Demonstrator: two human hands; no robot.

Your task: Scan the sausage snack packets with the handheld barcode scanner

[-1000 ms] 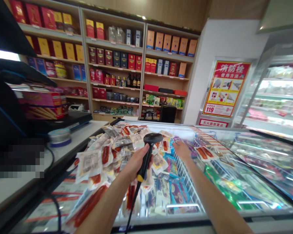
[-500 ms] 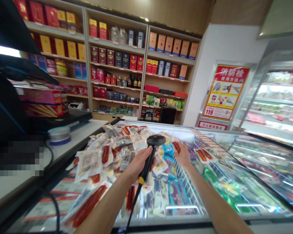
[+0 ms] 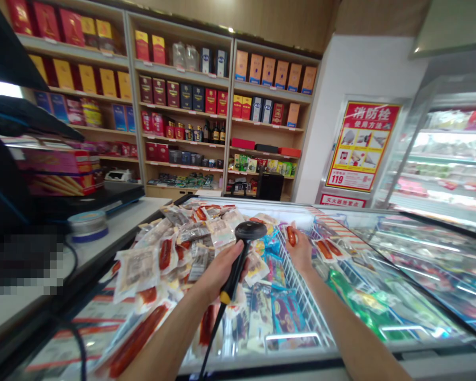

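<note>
Shop interior, head view: shelves (image 3: 182, 73) of boxed goods at far left and centre; red-and-yellow poster (image 3: 360, 145) on a white wall, far right; pale counter (image 3: 8, 315) at left, bearing a round tin (image 3: 88, 226).

Freezer (image 3: 432, 366), near centre to right: glass top, smooth and reflective, pale rim.

Left hand (image 3: 221, 271): fingers wrapped round the scanner (image 3: 235, 272), its head up and apart from the right hand.

Right hand (image 3: 301, 255): fingers narrow, pinching one sausage (image 3: 291, 236), to the right of the scanner.

Change: a second ago no sausage showed at the right hand; now one does, while the scanner stays raised. Judgement: both hands are now occupied.

Materials: scanner, matt black plastic with a yellow band; sausage, red-brown, rounded, its wrapper only partly visible; pile of packs (image 3: 196, 248) at left, crinkled clear film, flat and overlapping; twin pack (image 3: 328, 250) just right of the right hand; basket (image 3: 301, 291), white wire grid; bag (image 3: 359, 304), glossy green, near right.
</note>
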